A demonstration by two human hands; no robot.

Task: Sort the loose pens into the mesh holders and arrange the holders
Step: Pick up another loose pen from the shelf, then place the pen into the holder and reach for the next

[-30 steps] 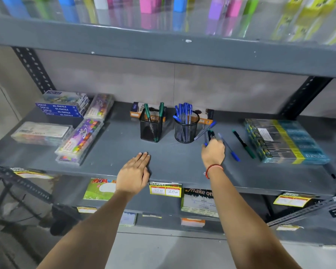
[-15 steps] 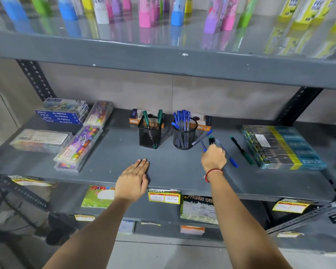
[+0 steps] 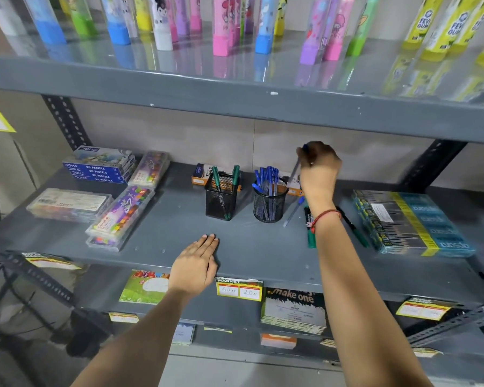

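Two black mesh holders stand mid-shelf. The square holder [image 3: 220, 201] has two green pens; the round holder [image 3: 269, 204] is full of blue pens. My right hand [image 3: 319, 170] is raised just right of the round holder, shut on a blue pen [image 3: 295, 169] that points down toward it. Loose on the shelf lie a blue pen [image 3: 293, 211], a green marker [image 3: 310, 233] partly under my forearm, and a dark green pen [image 3: 354, 229]. My left hand [image 3: 194, 265] rests flat, palm down, at the shelf's front edge.
Pastel boxes [image 3: 98, 166] and crayon packs [image 3: 120, 213] fill the shelf's left. A wrapped blue and yellow pack [image 3: 411, 222] lies at the right. Small orange boxes [image 3: 200, 174] sit behind the holders. The upper shelf edge [image 3: 235, 93] hangs close above.
My right hand has lifted from the loose pens on the shelf, holding a blue pen, and risen up beside the round holder. The left hand stayed flat.
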